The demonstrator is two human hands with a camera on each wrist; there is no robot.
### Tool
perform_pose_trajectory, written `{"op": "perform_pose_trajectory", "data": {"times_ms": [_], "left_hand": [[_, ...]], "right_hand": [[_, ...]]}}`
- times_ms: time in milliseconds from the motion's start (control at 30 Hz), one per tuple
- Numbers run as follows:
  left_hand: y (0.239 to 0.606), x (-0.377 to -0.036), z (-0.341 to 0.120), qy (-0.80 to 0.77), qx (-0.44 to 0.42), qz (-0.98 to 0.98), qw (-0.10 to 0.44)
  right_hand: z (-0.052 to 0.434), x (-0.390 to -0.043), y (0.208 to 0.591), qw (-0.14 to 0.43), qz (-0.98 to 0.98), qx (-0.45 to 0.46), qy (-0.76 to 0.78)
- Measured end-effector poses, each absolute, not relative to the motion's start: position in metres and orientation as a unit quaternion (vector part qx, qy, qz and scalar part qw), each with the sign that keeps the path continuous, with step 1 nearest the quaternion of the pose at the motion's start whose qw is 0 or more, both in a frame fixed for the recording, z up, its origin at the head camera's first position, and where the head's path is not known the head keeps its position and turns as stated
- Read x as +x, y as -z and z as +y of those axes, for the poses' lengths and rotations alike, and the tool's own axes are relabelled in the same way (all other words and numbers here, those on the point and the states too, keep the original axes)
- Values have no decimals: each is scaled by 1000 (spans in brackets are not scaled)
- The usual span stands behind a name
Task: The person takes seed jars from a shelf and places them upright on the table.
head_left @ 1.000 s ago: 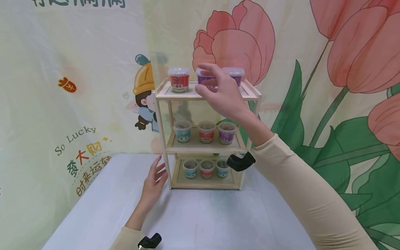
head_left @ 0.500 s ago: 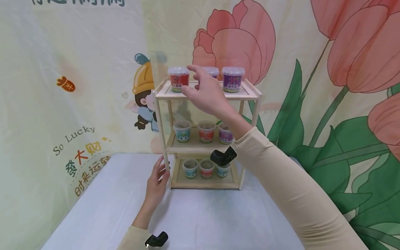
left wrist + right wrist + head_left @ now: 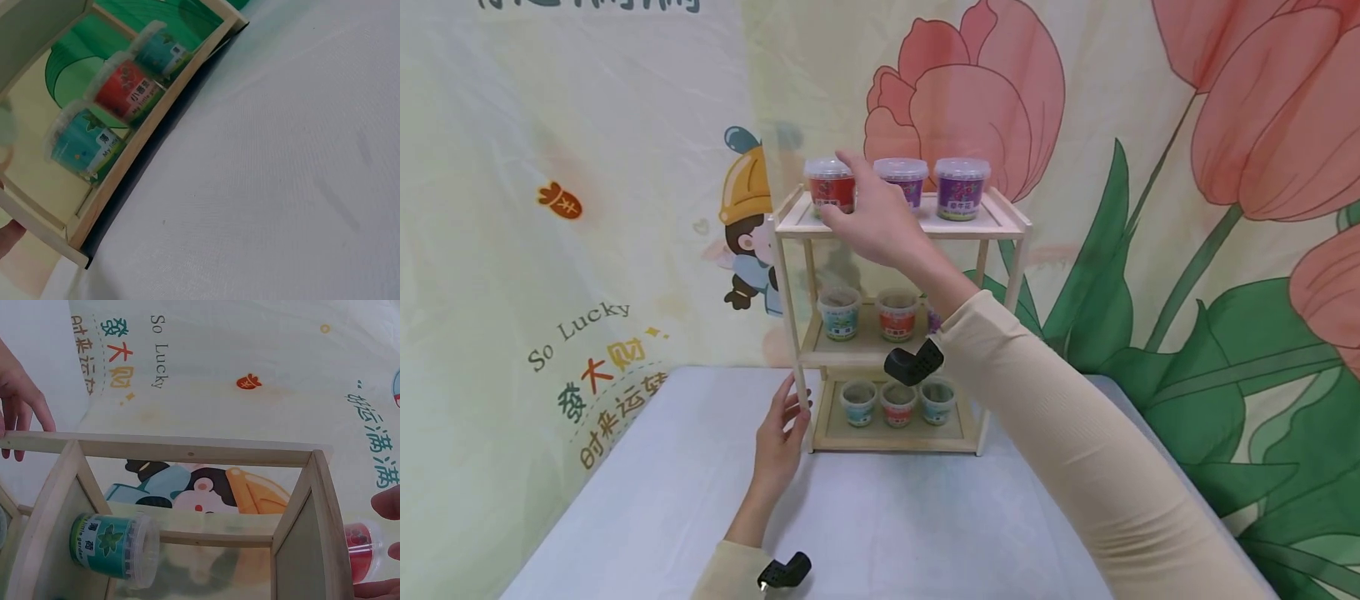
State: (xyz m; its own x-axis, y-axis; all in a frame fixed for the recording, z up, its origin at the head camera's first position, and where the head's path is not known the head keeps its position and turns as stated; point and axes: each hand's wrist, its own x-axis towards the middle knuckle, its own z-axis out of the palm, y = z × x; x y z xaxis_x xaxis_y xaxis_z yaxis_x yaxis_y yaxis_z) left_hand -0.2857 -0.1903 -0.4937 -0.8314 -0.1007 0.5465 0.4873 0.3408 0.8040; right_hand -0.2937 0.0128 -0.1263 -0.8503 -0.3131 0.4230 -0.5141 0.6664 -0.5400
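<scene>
A three-tier wooden rack (image 3: 1000, 227) stands at the back of the white table (image 3: 887, 517). Its top tier holds a red-label lidded cup (image 3: 826, 187) and two purple ones (image 3: 904, 177) (image 3: 961, 187). My right hand (image 3: 868, 218) is at the red cup, index finger over its lid and thumb low beside it. In the right wrist view the fingertips (image 3: 387, 503) bracket the red cup (image 3: 361, 550) with a small gap. My left hand (image 3: 782, 425) rests with straight fingers against the rack's front left post.
The middle tier holds a green-blue cup (image 3: 838, 314), a red one (image 3: 897, 315) and a third hidden by my arm. Three small cups sit on the bottom tier (image 3: 78, 140) (image 3: 125, 90) (image 3: 156, 50). A printed tulip backdrop (image 3: 1150, 167) hangs right behind the rack.
My right hand has slid left along the top tier, from the middle purple cup to the red cup. The left hand has crept closer to the rack's post.
</scene>
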Motion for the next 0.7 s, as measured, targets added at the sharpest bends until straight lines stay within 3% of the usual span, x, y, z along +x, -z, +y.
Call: {"op": "perform_pose_trajectory", "data": {"times_ms": [700], "left_hand": [[497,-285,-184,549,-97,-783,277]], "right_hand": [[3,-310,116,104,-905,240,-335]]}}
